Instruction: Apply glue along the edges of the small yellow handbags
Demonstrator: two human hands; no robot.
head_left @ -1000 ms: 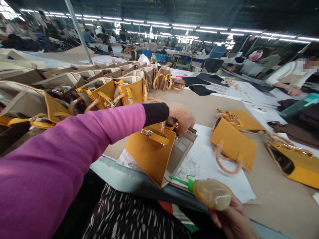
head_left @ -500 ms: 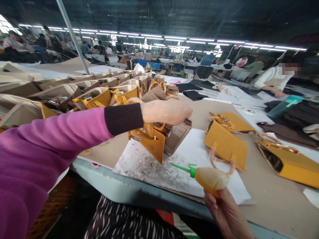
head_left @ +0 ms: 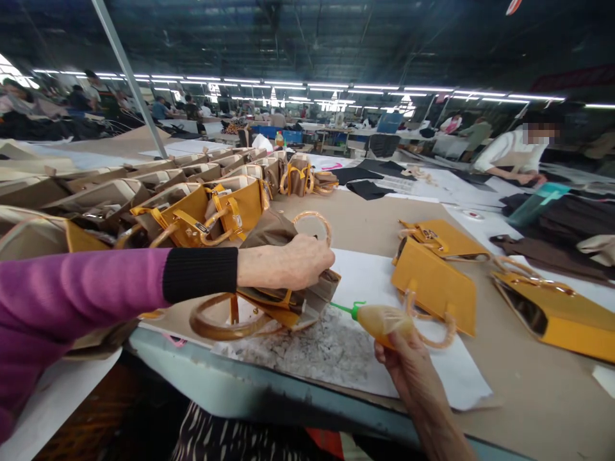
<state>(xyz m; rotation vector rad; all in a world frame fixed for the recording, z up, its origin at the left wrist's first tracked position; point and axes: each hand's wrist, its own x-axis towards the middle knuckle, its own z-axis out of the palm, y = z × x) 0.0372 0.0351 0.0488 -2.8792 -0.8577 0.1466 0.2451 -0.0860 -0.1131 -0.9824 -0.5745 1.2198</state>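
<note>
My left hand [head_left: 300, 261] is closed on the upper edge of a yellow and brown handbag [head_left: 307, 301], which rests tilted over a stained white sheet [head_left: 307, 355]. One wrapped round handle of the bag points toward me and the other stands up behind my hand. The fingertips of this hand are hidden. My right hand [head_left: 408, 358] grips a soft glue bottle [head_left: 384, 320] with amber liquid and a green nozzle. The nozzle's tip points left, close to the bag's right side; whether they touch I cannot tell.
Several finished-looking yellow handbags [head_left: 435, 278] lie on the brown board at right. Rows of open bags [head_left: 192, 205] fill the left. Dark cloth pieces [head_left: 365, 176] lie farther back. A co-worker [head_left: 512, 150] bends over the table at far right. The table edge [head_left: 269, 400] runs before me.
My left hand has moved left and lower with the handbag, which has turned so that a handle now swings toward me. My right hand has brought the glue bottle left, nearer the bag.
</note>
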